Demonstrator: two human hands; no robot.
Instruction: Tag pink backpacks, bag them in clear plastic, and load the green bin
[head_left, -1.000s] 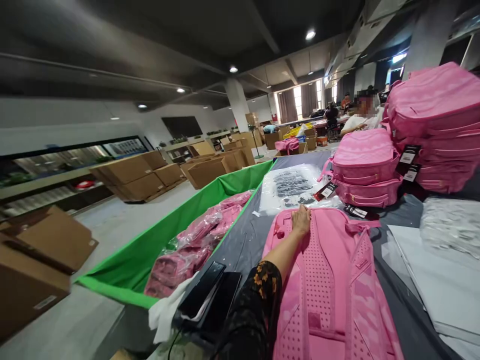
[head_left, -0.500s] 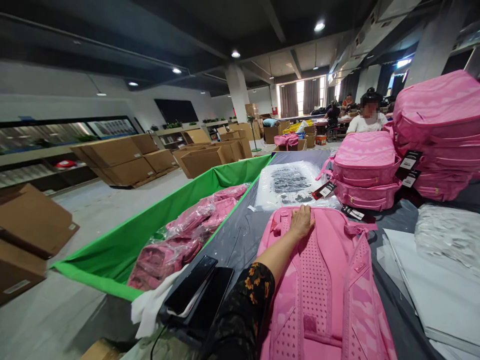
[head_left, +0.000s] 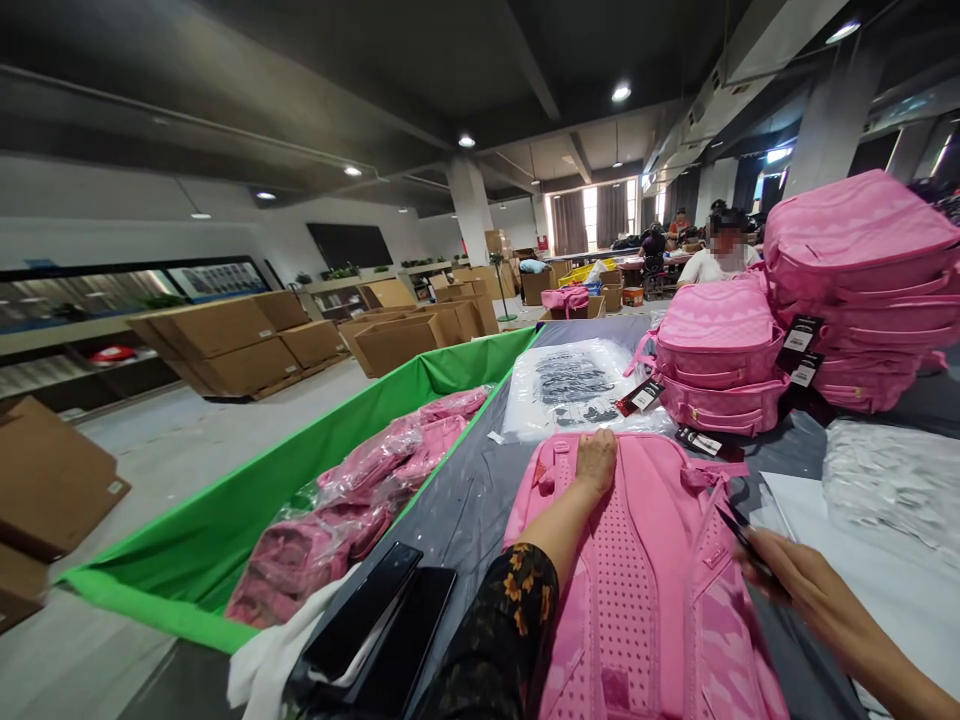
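Observation:
A pink backpack [head_left: 652, 560] lies in front of me on the dark-covered table, its back panel and straps facing up. At its top edge my left hand [head_left: 598, 460] is closed, with the fingers curled over the edge. My right hand [head_left: 787, 575] is at the backpack's right side, closed around dark, pointed thread snips [head_left: 739, 532]. The tip of the snips points up and left, close to the right strap; I cannot tell whether it touches. Just beyond the backpack lies a stack of clear plastic bags [head_left: 574, 385] with black print.
Pink backpacks with tags are stacked [head_left: 720, 345] at the back right, with a taller stack [head_left: 862, 260] behind. A green-walled bin [head_left: 187, 520] on the left holds bagged backpacks. Phones [head_left: 405, 640] lie near left; white sheets [head_left: 892, 570] lie right. A person [head_left: 724, 255] sits beyond.
My right hand has come into view from the right with the thread snips, up to the backpack's right strap. My left hand stays on the top edge. The view has shifted slightly.

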